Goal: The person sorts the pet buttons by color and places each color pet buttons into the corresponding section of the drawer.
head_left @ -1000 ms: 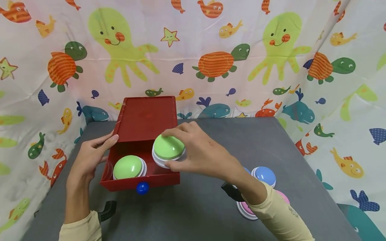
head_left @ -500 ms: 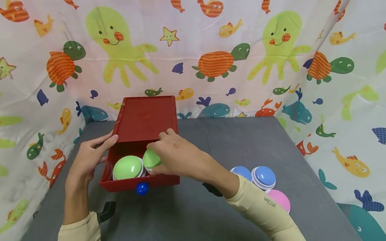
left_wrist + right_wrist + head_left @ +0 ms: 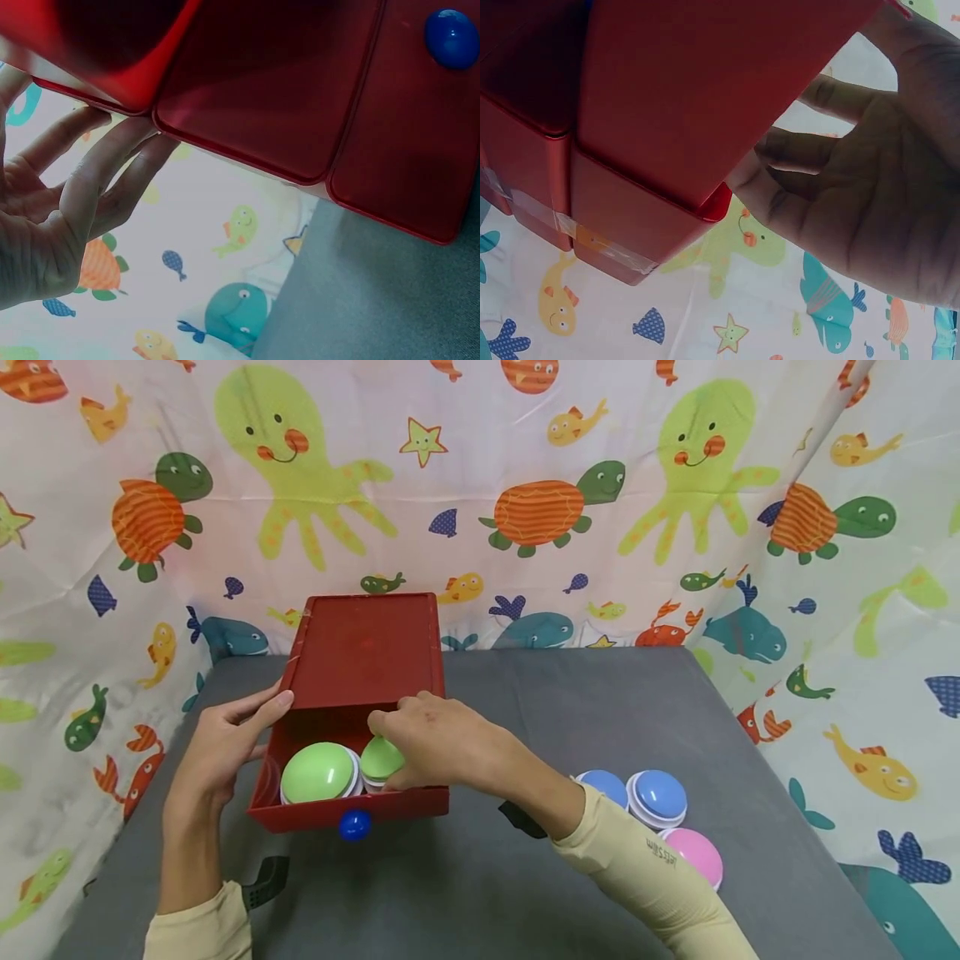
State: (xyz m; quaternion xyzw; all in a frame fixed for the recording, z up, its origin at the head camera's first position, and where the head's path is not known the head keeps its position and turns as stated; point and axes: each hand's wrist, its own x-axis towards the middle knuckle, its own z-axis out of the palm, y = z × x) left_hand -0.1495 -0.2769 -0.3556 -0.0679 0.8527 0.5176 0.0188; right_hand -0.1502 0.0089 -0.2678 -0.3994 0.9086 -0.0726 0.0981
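Observation:
A red drawer box (image 3: pixel 367 652) stands with its top drawer (image 3: pixel 300 817) pulled out, a blue knob (image 3: pixel 355 825) on its front. Inside on the left lies a green domed button (image 3: pixel 318 772) with a white base. My right hand (image 3: pixel 450 739) reaches into the drawer's right side and holds a second green domed button (image 3: pixel 381 758) between thumb and fingers, partly hidden by the hand. My left hand (image 3: pixel 225 735) touches the box's left edge, thumb at the front corner. In the left wrist view, its spread, nearly straight fingers (image 3: pixel 97 169) rest against the red side.
On the grey table (image 3: pixel 585 710) at right are blue domed buttons (image 3: pixel 660 795) and a pink domed button (image 3: pixel 693 853), partly behind my right sleeve (image 3: pixel 645 860). A sea-animal printed curtain (image 3: pixel 480 460) closes off the back and sides. More drawers (image 3: pixel 255 82) show below the opened one.
My right hand has carried the second green button left and down into the drawer, beside the first. The left hand stays at the box's edge.

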